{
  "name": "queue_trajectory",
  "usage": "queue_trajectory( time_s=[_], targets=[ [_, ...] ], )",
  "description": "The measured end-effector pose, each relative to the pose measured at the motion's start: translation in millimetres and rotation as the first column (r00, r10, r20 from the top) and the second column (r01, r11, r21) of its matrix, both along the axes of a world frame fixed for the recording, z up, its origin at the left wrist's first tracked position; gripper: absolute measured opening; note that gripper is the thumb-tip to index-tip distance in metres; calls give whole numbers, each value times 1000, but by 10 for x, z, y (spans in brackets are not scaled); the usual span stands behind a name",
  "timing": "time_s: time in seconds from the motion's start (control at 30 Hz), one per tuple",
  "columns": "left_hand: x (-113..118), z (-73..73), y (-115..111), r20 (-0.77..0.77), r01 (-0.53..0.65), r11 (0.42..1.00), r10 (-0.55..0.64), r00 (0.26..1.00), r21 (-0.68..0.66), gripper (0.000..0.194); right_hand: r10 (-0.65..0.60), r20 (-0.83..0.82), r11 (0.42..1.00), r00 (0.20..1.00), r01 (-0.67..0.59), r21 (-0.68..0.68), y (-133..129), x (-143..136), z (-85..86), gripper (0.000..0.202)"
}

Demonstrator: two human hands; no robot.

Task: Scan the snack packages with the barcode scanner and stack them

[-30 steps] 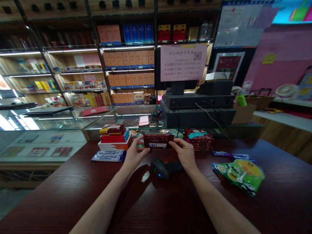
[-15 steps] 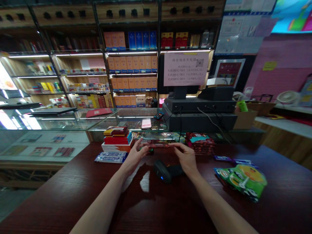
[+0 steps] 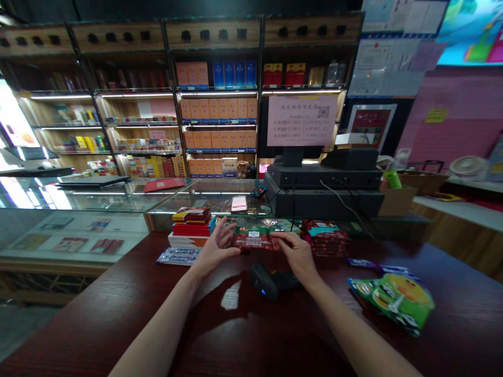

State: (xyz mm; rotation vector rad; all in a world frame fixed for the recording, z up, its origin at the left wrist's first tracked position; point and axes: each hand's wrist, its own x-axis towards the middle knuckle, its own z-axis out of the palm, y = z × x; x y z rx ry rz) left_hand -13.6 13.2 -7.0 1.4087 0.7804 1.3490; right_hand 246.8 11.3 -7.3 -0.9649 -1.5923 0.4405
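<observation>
A dark red and green snack packet (image 3: 254, 238) is held up over the counter, its printed front turned towards me. My right hand (image 3: 296, 255) pinches its right end between thumb and fingers. Beside its left end is my left hand (image 3: 216, 246), fingers spread and thumb stretched out along the lower corner; whether it touches the packet is hard to tell. Below the packet a black barcode scanner (image 3: 265, 281) with a blue light lies on the dark wooden counter (image 3: 236, 340). To the right sits a pile of similar dark red packets (image 3: 325, 238).
Left of the packet are stacked red and yellow boxes (image 3: 192, 222) and blue-white wrapped bars (image 3: 178, 255). A green snack bag (image 3: 395, 301) and purple wrapped bars (image 3: 361, 263) lie at right. Behind stand a glass case (image 3: 212, 186) and a till with a papered screen (image 3: 301, 120).
The packet has tipped from nearly edge-on to showing its front. My left hand's fingers have spread away from its left end, while my right hand keeps its pinch.
</observation>
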Motion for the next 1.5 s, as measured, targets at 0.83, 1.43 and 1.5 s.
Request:
queue_trajectory(
  time_s=[0.83, 1.43, 1.5],
  targets=[
    [-477, -14, 240, -466, -62, 927, 244, 850, 371, 85, 178, 419, 971, 890, -91, -219, 712, -536, -100, 69],
    [-197, -394, 304, -633, -205, 882, 451, 629, 424, 81, 270, 390, 941, 880, -156, -299, 951, -667, -310, 62],
    [-178, -384, 292, -674, -216, 887, 452, 584, 408, 79, 271, 393, 941, 879, -157, -299, 968, -665, -331, 63]
  ],
)
